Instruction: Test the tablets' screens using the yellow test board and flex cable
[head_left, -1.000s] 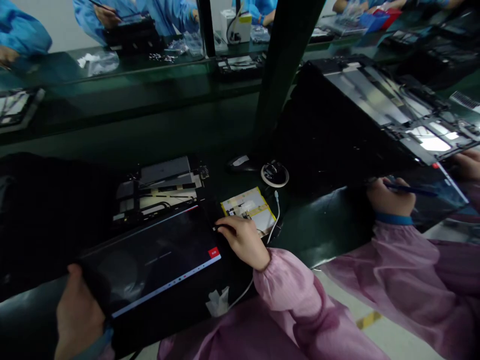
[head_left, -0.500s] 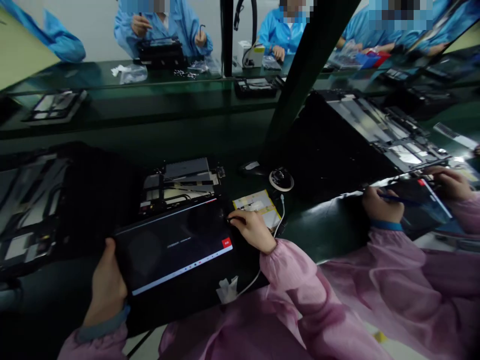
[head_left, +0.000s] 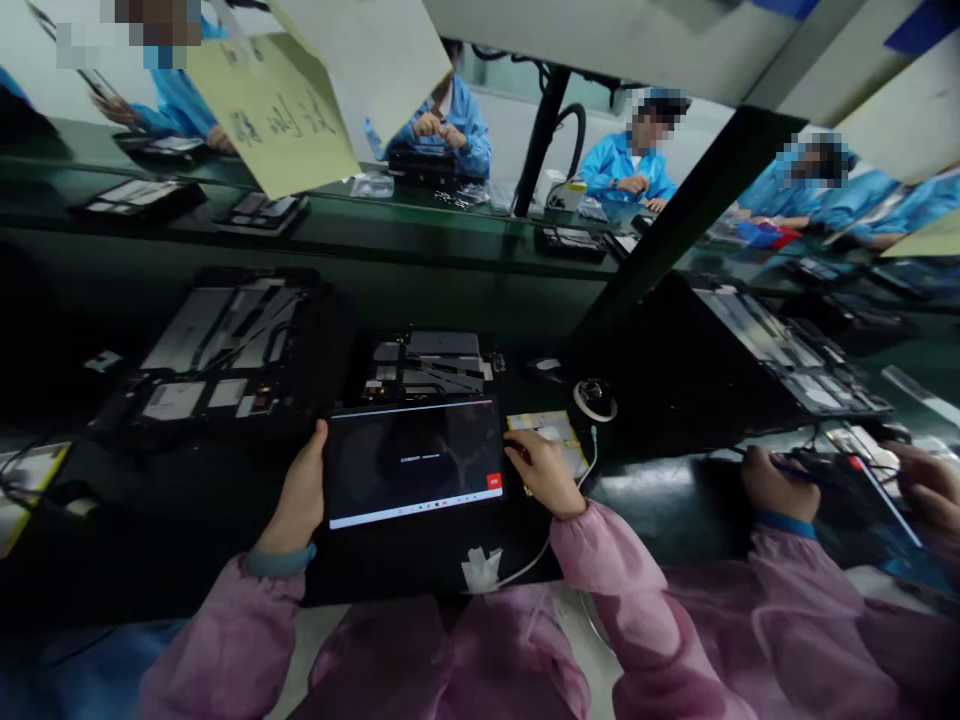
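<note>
The tablet (head_left: 412,470) is clamped by the left hand (head_left: 297,502), while a yellow-edged panel (head_left: 556,425) beside a white cable (head_left: 595,440) is partly obscured by the right hand (head_left: 547,472), its grip indeterminable.

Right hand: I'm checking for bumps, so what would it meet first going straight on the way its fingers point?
Most likely the tablet, at its right edge. The right hand is right beside that edge; depth is unclear, and it may already be touching.

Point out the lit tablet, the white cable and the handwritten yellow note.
Lit tablet (head_left: 415,470): head view, middle of the screen.
White cable (head_left: 595,437): head view, its upper end.
Handwritten yellow note (head_left: 276,120): head view, middle of the sheet.
</note>
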